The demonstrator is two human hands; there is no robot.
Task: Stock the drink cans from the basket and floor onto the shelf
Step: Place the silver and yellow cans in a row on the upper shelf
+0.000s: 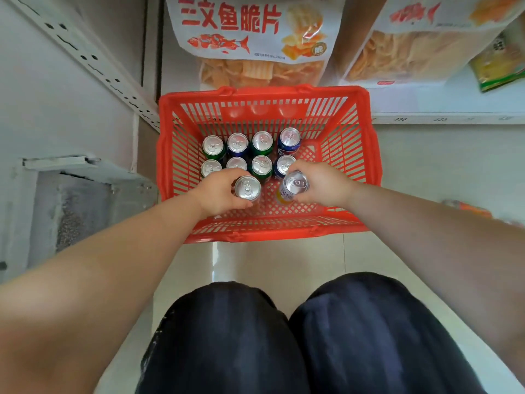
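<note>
A red plastic basket [349, 155] stands on the floor in front of my knees. Several upright drink cans [262, 142] with green or blue sides stand in two rows at its far end. My left hand [217, 191] grips a silver-topped can [247, 188] near the basket's front. My right hand [324, 184] grips a tilted can with a white and yellow side [294, 184], lifted a little over the basket floor. Both hands reach inside the basket.
A white shelf [443, 109] runs behind and to the right of the basket, with big bags of fish crisps [252, 38] on it. A perforated upright [93, 66] rises at the left. An orange object [468, 207], blurred, lies on the floor at the right.
</note>
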